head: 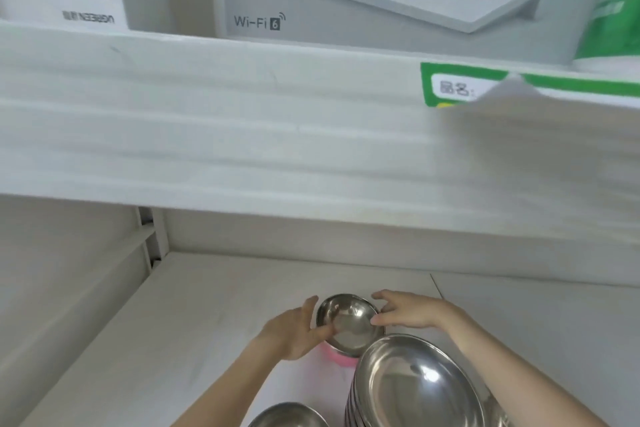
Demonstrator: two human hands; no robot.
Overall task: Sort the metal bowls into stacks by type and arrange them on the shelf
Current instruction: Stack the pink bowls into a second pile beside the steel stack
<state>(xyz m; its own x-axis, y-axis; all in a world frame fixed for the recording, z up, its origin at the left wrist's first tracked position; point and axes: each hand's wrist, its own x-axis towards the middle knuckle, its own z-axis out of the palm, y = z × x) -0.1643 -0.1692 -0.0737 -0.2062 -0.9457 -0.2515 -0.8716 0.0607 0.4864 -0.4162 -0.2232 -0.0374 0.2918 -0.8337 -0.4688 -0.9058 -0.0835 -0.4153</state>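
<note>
Small bowl beside large bowl stack; left hand and right hand grip it.

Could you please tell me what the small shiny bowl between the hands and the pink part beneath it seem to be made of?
The small round shiny bowl looks like polished stainless steel: silvery grey with mirror-like reflections inside. The pink part under it is probably matte plastic, judging by its flat, dull colour; too little shows to be sure.
</note>
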